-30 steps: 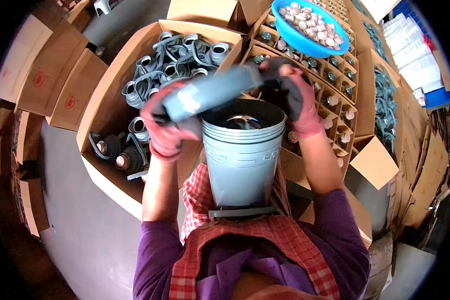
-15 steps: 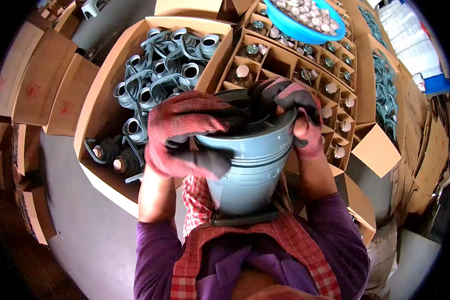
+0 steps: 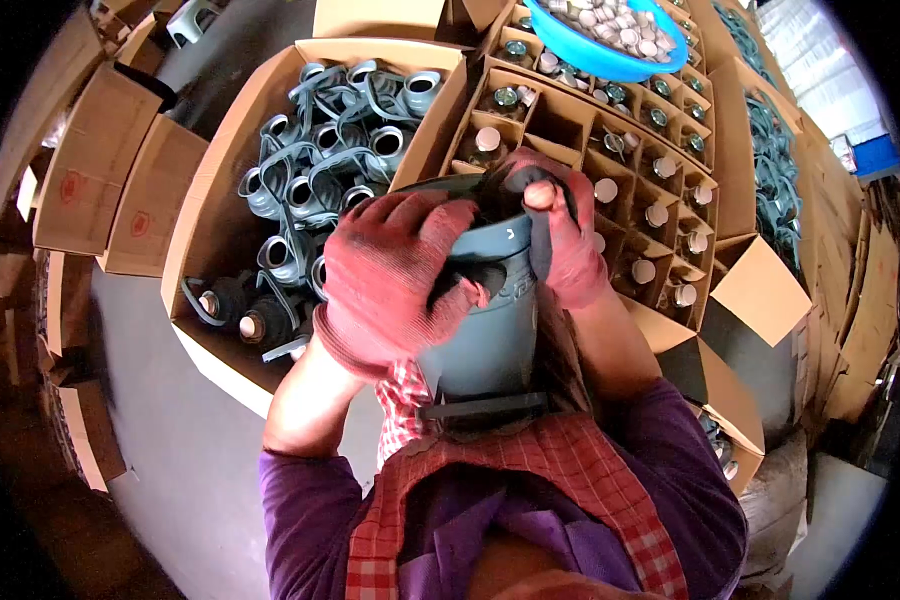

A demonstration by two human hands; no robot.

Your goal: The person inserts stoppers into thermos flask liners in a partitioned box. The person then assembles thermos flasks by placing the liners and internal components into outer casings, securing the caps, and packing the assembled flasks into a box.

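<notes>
Fingers (image 3: 455,222) of the left hand (image 3: 388,285) bend over the bucket (image 3: 485,345)

Smooth, glossy blue plastic is seen in the basin (image 3: 615,52). A semi-gloss finish is shown by the grey-blue container (image 3: 482,345). The 2 gloves are made of ribbed, matt red knit cloth.

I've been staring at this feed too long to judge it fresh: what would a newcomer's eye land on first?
Probably the bright blue bowl heaped with pale caps, at the top right of center. Next, the red-and-black gloved left hand and right hand at the rim of a gray-blue bucket, in the middle. Then the open carton of gray-blue parts with looped handles, to the left.
</notes>
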